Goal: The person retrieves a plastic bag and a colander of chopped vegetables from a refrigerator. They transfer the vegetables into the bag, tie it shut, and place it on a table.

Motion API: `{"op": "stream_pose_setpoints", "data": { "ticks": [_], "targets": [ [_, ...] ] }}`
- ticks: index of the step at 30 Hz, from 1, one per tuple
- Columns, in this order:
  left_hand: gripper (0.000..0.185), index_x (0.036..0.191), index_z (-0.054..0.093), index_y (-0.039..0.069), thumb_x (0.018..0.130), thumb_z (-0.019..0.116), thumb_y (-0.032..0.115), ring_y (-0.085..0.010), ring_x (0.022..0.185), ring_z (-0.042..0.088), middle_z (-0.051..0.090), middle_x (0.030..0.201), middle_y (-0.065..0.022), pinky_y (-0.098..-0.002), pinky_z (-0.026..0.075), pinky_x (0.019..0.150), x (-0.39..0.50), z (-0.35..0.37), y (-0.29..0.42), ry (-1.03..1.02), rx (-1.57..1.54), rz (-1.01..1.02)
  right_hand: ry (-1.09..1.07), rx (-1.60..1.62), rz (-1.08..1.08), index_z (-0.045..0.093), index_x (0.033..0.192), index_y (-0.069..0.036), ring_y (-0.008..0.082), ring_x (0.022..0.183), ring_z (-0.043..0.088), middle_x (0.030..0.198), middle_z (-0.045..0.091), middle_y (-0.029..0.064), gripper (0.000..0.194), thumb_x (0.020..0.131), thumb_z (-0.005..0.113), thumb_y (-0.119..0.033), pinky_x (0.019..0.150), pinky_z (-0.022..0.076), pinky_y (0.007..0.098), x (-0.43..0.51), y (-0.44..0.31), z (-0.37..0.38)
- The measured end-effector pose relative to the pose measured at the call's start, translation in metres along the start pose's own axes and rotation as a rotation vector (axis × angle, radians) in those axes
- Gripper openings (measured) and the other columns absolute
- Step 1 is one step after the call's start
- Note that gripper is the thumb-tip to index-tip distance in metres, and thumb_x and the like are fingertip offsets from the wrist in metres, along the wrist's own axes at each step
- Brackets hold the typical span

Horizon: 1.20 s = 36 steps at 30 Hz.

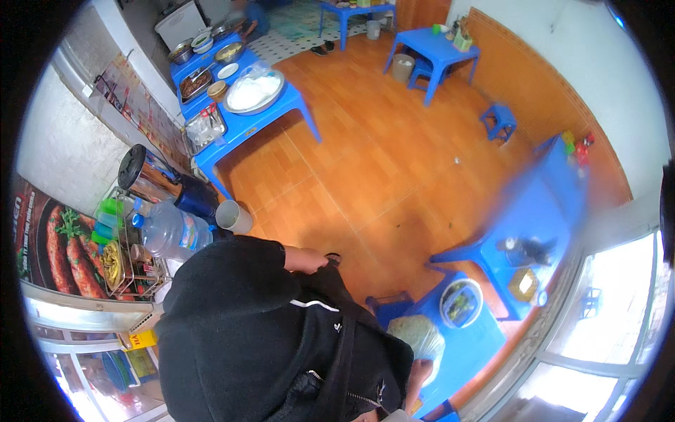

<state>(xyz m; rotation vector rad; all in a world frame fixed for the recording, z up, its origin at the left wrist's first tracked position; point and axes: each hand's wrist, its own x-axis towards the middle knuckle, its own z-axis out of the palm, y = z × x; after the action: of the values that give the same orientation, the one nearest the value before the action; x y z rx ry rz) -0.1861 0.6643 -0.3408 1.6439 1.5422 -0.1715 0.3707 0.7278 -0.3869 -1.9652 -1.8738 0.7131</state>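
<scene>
My left hand point(315, 260) is beside the dark clothing at my front, below a pushed-up black sleeve; its fingers are too small to read, and a shoe point(333, 258) shows just past it. My right hand point(420, 370), at the lower right, grips a clear plastic bag point(419, 337) with pale greenish contents. The bag is over the near edge of a low blue plastic table point(474, 348). On that table, beyond the bag, stands a round white tub point(461, 303) with dark green things inside. Black clothing with zips and a strap covers the lower middle.
To the left stand a wire rack point(124, 253), a large water bottle point(174, 232) and a bin point(233, 217). Farther off, a blue table point(263, 124) bears food trays and bowls. Another blue table point(543, 211) is at the right, with stools point(498, 122) beyond. A person point(254, 24) is at the top.
</scene>
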Motion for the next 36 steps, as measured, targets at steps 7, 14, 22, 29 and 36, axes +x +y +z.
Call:
{"op": "stream_pose_setpoints", "data": {
  "ticks": [7, 14, 22, 29, 36],
  "targets": [
    [0.033, 0.103, 0.063, 0.007, 0.073, 0.057, 0.019, -0.0387, 0.087, 0.061, 0.064, 0.094, -0.0199, -0.0472, 0.048, 0.072, -0.025, -0.012, -0.106, 0.037, -0.205, -0.101, 0.019, 0.202, 0.168, 0.056, 0.08, 0.002, 0.0237, 0.055, 0.053, 0.066, 0.058, 0.0156, 0.016, 0.083, 0.055, -0.014, 0.052, 0.0423, 0.0362, -0.024, -0.097, 0.004],
    [0.034, 0.098, 0.064, 0.008, 0.068, 0.063, 0.024, -0.0366, 0.093, 0.061, 0.064, 0.101, -0.0181, -0.0469, 0.048, 0.077, -0.105, 0.002, -0.323, 0.099, -0.051, -0.364, -0.302, 0.2, 0.146, 0.061, 0.088, -0.003, 0.0137, 0.052, 0.052, 0.066, 0.061, 0.0077, 0.013, 0.083, 0.06, -0.015, 0.047, 0.0417, 0.0297, 0.014, -0.166, 0.123],
    [0.024, 0.098, 0.062, 0.005, 0.081, 0.057, 0.021, -0.0338, 0.086, 0.063, 0.066, 0.093, -0.0157, -0.0438, 0.049, 0.072, -0.053, -0.193, -0.375, 0.402, -0.11, -0.431, -0.192, 0.474, -0.042, 0.058, 0.077, 0.001, 0.0137, 0.053, 0.051, 0.071, 0.062, 0.0102, 0.009, 0.081, 0.057, -0.007, 0.049, 0.0411, 0.0297, 0.127, -0.296, 0.169],
    [0.035, 0.112, 0.055, 0.007, 0.083, 0.061, 0.025, -0.0308, 0.091, 0.062, 0.064, 0.098, -0.0148, -0.0431, 0.049, 0.078, 0.01, -0.35, -0.352, 0.639, -0.409, -0.153, -0.36, 0.537, -0.301, 0.062, 0.08, -0.002, 0.0079, 0.052, 0.052, 0.068, 0.062, 0.0037, 0.006, 0.081, 0.056, -0.004, 0.047, 0.0404, 0.021, 0.263, -0.442, 0.222],
    [0.034, 0.105, 0.061, 0.009, 0.078, 0.059, 0.029, -0.035, 0.099, 0.059, 0.063, 0.105, -0.0164, -0.0458, 0.047, 0.082, 0.01, -0.391, -0.472, 0.567, -0.209, -0.502, -0.46, 0.416, -0.334, 0.063, 0.081, -0.001, 0.0102, 0.056, 0.052, 0.068, 0.06, 0.0043, 0.01, 0.081, 0.054, -0.006, 0.05, 0.0409, 0.0243, 0.428, -0.584, 0.284]
  ]
}}
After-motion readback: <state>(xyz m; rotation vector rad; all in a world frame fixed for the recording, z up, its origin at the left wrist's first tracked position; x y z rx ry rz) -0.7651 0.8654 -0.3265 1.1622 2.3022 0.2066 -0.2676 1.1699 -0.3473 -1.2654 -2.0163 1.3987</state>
